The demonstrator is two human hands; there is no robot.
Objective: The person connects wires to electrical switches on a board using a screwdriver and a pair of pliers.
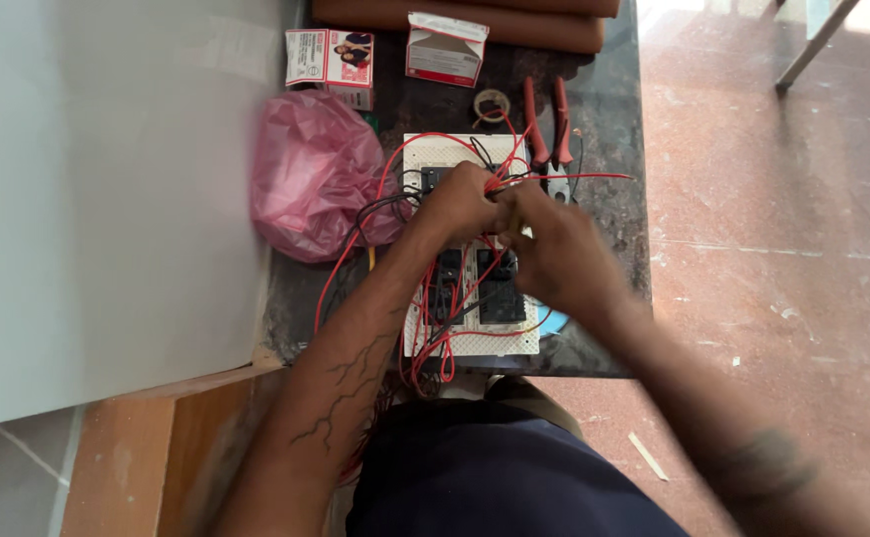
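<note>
Both hands, left hand (460, 204) and right hand (554, 254), are pinched onto the red wires (435, 298) over the white switch board (475, 343) lying on the tabletop (609, 214). With that tangle, I'd guess one tug could yank a neighbouring wire loose or land it on the wrong terminal.

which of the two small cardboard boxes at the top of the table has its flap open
The white and red box on the right, beside the brown rolls: its top flap stands open. The other box, nearer the pink plastic bag, looks closed.
</note>
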